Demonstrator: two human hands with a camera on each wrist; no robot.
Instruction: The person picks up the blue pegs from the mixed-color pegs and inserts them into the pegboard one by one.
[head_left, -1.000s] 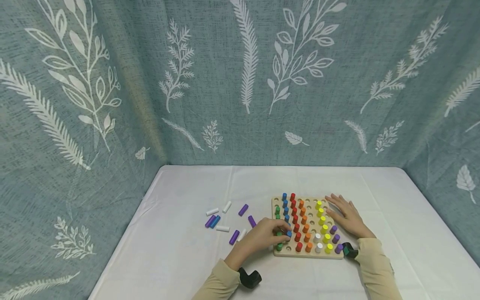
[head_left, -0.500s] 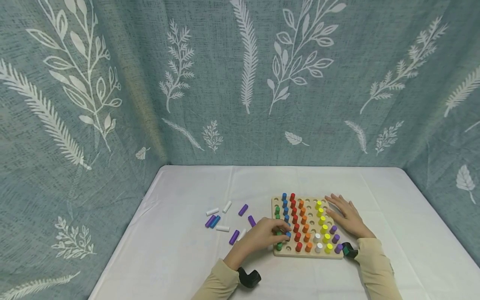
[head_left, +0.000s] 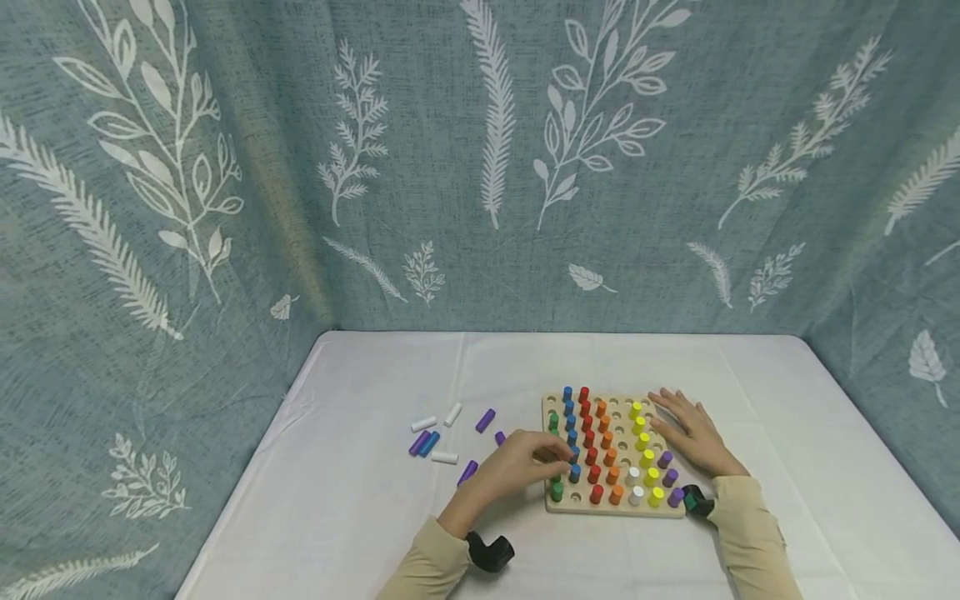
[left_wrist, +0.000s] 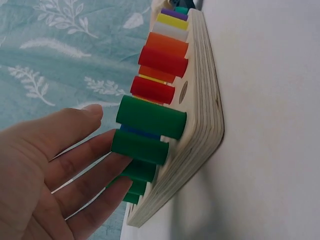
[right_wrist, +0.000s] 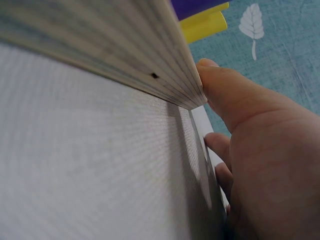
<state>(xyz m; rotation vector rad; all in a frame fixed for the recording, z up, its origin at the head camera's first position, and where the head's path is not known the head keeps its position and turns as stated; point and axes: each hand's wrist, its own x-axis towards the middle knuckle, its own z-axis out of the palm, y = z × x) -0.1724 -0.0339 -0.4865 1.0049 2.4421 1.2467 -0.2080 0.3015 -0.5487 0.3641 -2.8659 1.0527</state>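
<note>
A wooden pegboard (head_left: 558, 508) on the table carries rows of green, blue, red, orange, white, yellow and purple pegs. My left hand (head_left: 517, 462) is over its left side, thumb and fingertips spread apart beside a blue peg (head_left: 574, 473) that stands upright in its hole. In the left wrist view the fingers reach in around the green pegs (left_wrist: 150, 115), and nothing shows between them. At the board's right edge rests my right hand (head_left: 697, 433), fingers stretched out. Its thumb (right_wrist: 220, 85) touches the board's side in the right wrist view.
Loose white, purple and blue pegs lie left of the board, among them a blue peg (head_left: 430, 444), a white peg (head_left: 423, 424) and a purple peg (head_left: 485, 421). The left forearm partly hides others. A patterned curtain (head_left: 480, 167) rises behind the white table (head_left: 360, 500).
My left hand has let go of the blue peg and drawn back slightly to the left, fingers spreading. The peg stays in the board. The right hand keeps its place.
</note>
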